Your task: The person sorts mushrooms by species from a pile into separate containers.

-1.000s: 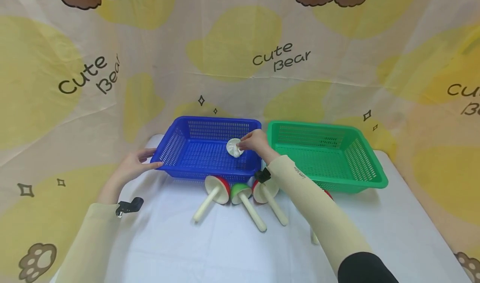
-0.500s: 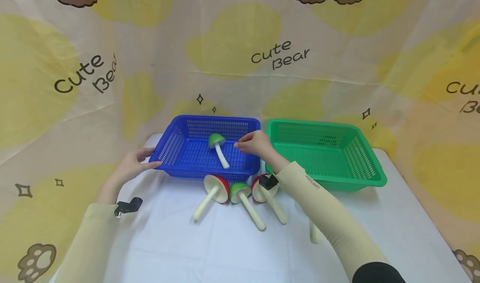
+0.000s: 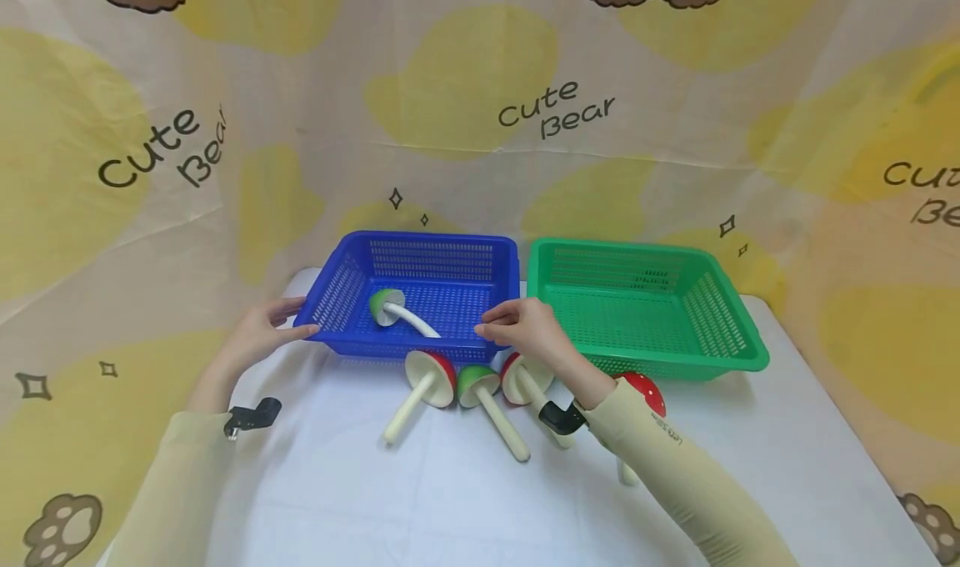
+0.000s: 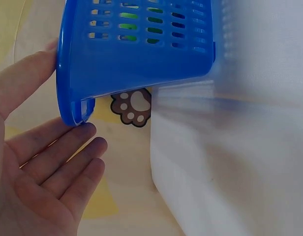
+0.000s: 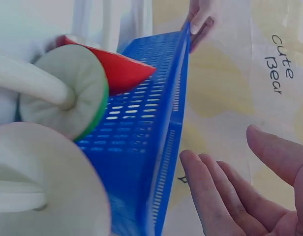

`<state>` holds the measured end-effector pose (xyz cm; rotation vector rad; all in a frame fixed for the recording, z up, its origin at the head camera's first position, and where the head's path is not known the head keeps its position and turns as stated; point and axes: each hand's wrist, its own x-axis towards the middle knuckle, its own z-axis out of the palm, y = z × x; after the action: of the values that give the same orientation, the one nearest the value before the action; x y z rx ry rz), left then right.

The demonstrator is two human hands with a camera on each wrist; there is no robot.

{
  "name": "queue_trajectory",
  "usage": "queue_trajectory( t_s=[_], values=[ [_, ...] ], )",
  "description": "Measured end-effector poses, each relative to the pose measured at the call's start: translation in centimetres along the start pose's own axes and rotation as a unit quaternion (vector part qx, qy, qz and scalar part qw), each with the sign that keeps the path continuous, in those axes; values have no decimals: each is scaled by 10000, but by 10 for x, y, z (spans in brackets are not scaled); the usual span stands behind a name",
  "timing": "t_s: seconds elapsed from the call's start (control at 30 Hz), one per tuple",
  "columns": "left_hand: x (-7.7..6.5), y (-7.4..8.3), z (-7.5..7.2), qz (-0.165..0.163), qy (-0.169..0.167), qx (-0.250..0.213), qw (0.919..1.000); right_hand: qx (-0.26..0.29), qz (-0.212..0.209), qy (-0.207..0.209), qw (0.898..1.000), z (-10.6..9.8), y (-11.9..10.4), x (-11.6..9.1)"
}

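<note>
At the left end of the blue basket, my left hand holds the rim between thumb and fingers; the left wrist view shows the fingertips at the rim corner. A toy mushroom with a green cap and a white stem lies in this basket. Over the basket's front right corner is my right hand, holding nothing; its thumb and fingers are apart in the right wrist view. Below it lie a red-capped mushroom, a green-capped mushroom and another red-capped mushroom on the white cloth.
A green basket stands just right of the blue one. Another red mushroom with white dots lies partly under my right forearm. Behind the baskets hangs a printed curtain.
My right hand has let go of the green-capped mushroom, which has tipped over and rolled left in the blue basket. The hand has drawn back toward the front right corner. My left hand stays put.
</note>
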<state>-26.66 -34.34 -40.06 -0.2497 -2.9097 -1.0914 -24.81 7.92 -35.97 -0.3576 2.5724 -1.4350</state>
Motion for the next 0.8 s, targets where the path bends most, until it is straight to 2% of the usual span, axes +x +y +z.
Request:
queue_trajectory(
  t_s=[0.5,0.8],
  values=[
    [0,-1,-1,56,57,-77,9999,-22,14,246,9997,5,30,-38],
    [-1,2,-1,17,47,-40,10000,-109,21,167,9998,19,61,-48]
  ],
)
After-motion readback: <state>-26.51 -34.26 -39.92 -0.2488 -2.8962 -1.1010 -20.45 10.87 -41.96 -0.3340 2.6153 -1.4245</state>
